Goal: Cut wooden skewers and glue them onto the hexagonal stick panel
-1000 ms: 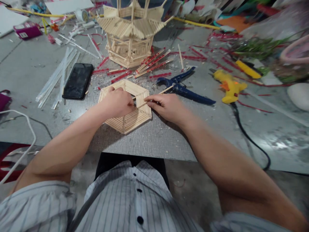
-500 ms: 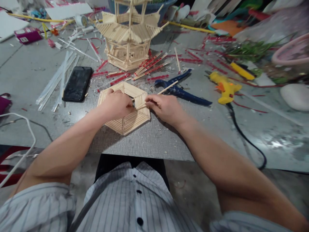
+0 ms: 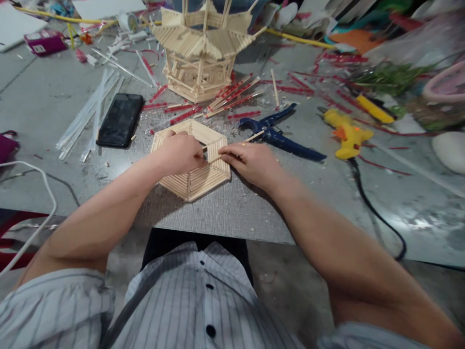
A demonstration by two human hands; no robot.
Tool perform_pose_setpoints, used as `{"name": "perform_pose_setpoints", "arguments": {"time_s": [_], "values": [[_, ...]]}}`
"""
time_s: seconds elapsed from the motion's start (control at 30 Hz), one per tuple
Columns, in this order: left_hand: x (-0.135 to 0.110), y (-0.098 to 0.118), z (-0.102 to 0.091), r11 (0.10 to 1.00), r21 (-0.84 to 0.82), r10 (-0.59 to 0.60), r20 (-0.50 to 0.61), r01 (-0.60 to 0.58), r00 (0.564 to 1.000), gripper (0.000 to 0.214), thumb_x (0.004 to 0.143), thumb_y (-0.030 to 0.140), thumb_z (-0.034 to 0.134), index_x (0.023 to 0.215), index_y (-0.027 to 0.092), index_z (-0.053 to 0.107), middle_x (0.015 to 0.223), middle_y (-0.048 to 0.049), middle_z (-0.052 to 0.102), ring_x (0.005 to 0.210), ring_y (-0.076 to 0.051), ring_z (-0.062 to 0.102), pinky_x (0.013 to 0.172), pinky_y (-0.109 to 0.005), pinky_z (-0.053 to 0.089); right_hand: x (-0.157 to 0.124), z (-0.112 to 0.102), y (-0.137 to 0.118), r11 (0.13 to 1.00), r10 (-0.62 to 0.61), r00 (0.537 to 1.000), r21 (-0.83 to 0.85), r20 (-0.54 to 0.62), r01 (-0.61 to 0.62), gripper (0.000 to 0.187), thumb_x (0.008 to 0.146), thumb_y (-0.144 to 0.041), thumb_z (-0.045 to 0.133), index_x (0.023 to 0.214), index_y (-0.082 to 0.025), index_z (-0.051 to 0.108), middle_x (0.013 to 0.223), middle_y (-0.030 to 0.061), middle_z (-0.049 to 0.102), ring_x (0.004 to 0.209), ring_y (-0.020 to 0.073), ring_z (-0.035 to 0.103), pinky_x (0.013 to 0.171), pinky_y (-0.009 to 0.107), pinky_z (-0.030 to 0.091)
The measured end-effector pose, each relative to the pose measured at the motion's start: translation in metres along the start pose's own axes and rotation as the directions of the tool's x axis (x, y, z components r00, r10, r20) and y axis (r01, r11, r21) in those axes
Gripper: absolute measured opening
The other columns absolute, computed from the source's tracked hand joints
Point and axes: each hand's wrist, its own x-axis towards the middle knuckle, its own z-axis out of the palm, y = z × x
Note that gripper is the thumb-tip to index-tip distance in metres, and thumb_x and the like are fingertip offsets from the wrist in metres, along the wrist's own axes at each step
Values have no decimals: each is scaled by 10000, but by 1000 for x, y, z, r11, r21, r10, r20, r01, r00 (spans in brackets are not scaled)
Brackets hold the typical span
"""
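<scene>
A six-sided panel of thin wooden sticks (image 3: 209, 182), with an opening in its middle, lies flat near the table's front edge. Over its left part is my left hand (image 3: 181, 154), fingers closed in a pinch at the opening. My right hand (image 3: 254, 162) is at the panel's right edge, thumb and fingertips closed on a thin wooden stick (image 3: 215, 159). This stick spans between both hands' fingertips over the opening. Past my right hand, a stick end points toward the blue cutter (image 3: 278, 134); whether it is the same stick is hidden.
A tiered stick pagoda (image 3: 199, 72) stands behind the panel, with red-wrapped sticks (image 3: 236, 94) before it. To the left lie a black phone (image 3: 120, 120) and clear glue sticks (image 3: 89, 111). A yellow glue gun (image 3: 347, 131), its black cord trailing, rests on the right.
The view has shifted slightly, so the tabletop things appear farther right. The stick end beyond my right hand sits lower against the cutter. Both hands keep their pinch over the panel.
</scene>
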Motion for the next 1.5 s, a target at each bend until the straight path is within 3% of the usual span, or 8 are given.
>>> {"name": "perform_pose_setpoints", "arguments": {"time_s": [0.33, 0.63, 0.9, 1.13, 1.37, 1.5], "values": [[0, -3, 4, 1000, -29, 6, -12, -7, 1000, 298, 826, 446, 515, 847, 256, 743, 933, -24, 719, 1048, -267, 551, 939, -438, 298, 2, 2, 3, 999, -33, 999, 40, -8, 33, 200, 914, -300, 510, 972, -265, 697, 966, 38, 724, 901, 205, 656, 786, 340, 489], [-1, -2, 0, 984, -171, -60, -27, 54, 998, 221, 783, 363, 561, 845, 257, 744, 781, 6, 725, 862, -205, 625, 919, -414, 324, 4, 1, 4, 998, -33, 999, 60, 8, 32, 208, 907, -281, 503, 976, -279, 699, 980, 37, 725, 898, 210, 661, 804, 359, 497], [-2, 6, 1, 990, -116, -90, -44, 84, 995, 253, 787, 383, 541, 856, 264, 753, 805, -19, 711, 964, -256, 600, 962, -477, 291, 4, -1, 0, 998, -20, 1000, 56, 8, 20, 197, 907, -272, 506, 946, -266, 698, 972, 39, 723, 903, 209, 658, 797, 348, 488], [-4, 7, 1, 997, -53, -64, -51, 62, 997, 272, 806, 368, 510, 893, 260, 744, 863, -36, 716, 1032, -271, 568, 945, -463, 304, 3, 0, 1, 999, -26, 1000, 34, 9, 26, 189, 908, -270, 506, 943, -247, 691, 953, 50, 720, 884, 206, 654, 774, 331, 480], [-5, 4, -1, 997, -74, -22, -112, 14, 993, 264, 812, 381, 520, 827, 234, 738, 816, -30, 717, 948, -233, 597, 942, -444, 316, 0, -4, 1, 999, -10, 998, 49, -69, 13, 206, 909, -290, 505, 981, -248, 693, 953, 44, 728, 862, 203, 667, 765, 329, 490], [-6, 3, -5, 992, -113, 25, -206, -49, 978, 265, 830, 340, 506, 837, 215, 740, 831, -41, 728, 965, -222, 599, 933, -415, 348, -1, -5, -1, 992, 40, 980, 129, -192, -16, 282, 932, -344, 468, 1116, -246, 658, 1003, 46, 721, 862, 191, 674, 752, 313, 495]]}}
